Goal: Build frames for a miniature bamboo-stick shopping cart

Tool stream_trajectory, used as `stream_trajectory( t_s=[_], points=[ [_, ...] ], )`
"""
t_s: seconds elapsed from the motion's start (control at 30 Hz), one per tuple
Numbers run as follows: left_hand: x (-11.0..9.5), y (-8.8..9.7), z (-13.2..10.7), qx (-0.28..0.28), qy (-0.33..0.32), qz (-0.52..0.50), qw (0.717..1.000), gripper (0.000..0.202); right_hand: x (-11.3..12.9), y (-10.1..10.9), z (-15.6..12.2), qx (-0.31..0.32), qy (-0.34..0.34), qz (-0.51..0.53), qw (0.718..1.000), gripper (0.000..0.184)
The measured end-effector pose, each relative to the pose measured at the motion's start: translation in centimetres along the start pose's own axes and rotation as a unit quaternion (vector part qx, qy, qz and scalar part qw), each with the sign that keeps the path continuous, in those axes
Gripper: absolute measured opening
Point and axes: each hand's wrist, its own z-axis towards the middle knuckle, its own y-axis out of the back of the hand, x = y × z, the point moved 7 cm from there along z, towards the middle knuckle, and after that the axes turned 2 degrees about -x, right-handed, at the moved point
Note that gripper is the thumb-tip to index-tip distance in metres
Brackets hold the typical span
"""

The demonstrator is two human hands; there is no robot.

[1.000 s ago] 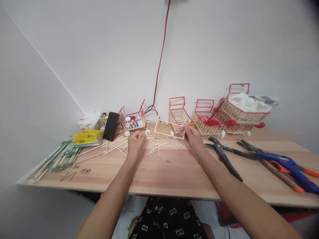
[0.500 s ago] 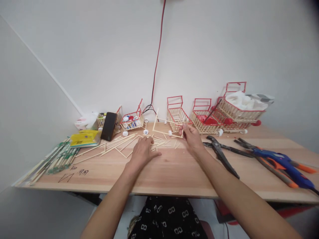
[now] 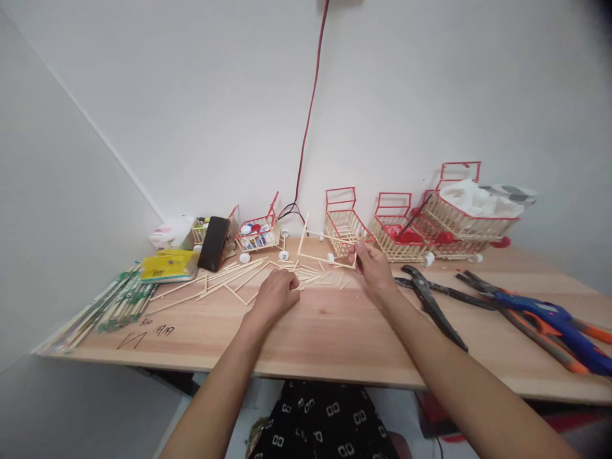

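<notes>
My right hand (image 3: 371,268) pinches one end of a small frame of thin wooden sticks (image 3: 303,237), holding it tilted above the table. The frame has two long bars joined by a crosspiece at its left end. Just left of it, my left hand (image 3: 277,290) rests by a pile of short cut sticks (image 3: 308,275), thumb and fingers drawn together. Whatever lies between those fingertips is too small to make out. Longer loose sticks (image 3: 222,282) spread out to the left of that hand.
Along the wall stand small stick-built shopping carts (image 3: 347,229) with red trim, several in number. A phone (image 3: 213,243) leans by a yellow packet (image 3: 169,264) at left, near bundled sticks (image 3: 125,306). Pliers (image 3: 430,303) and a blue glue gun (image 3: 540,309) lie at right.
My left hand's thumb has closed in towards its fingers, which were apart before. My right hand keeps hold of the stick frame. The whole view has shifted slightly.
</notes>
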Motion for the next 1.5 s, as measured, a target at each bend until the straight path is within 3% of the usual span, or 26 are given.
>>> stream_trajectory(
  t_s=[0.33,0.5,0.67,0.8,0.9,1.13,1.5],
  points=[
    [0.8,0.0,0.3,0.023,-0.019,0.001,1.000,0.005,-0.3,0.1,0.2,0.008,0.005,0.004,1.000,0.042],
    [1.3,0.9,0.6,-0.026,-0.010,0.026,0.999,0.009,-0.5,0.1,0.2,0.012,0.012,0.002,1.000,0.041],
    [0.7,1.6,0.5,-0.086,-0.050,-0.009,0.995,0.014,-0.4,0.0,0.2,0.012,0.005,0.005,1.000,0.042],
    [-0.2,0.5,0.4,-0.025,-0.098,-0.072,0.992,0.012,-0.2,-0.1,0.1,0.008,0.002,0.006,1.000,0.043],
    [-0.5,-0.1,0.2,0.010,-0.112,-0.058,0.992,0.012,-0.2,0.0,0.1,0.008,0.003,0.005,1.000,0.044],
    [-0.7,-0.6,0.2,0.036,-0.110,-0.011,0.993,0.011,-0.3,0.0,0.2,0.008,0.006,0.004,1.000,0.043],
    [-1.4,-0.4,-0.1,0.028,-0.080,0.043,0.996,0.013,-0.3,0.0,0.1,0.005,-0.002,0.006,1.000,0.043]
  ],
)
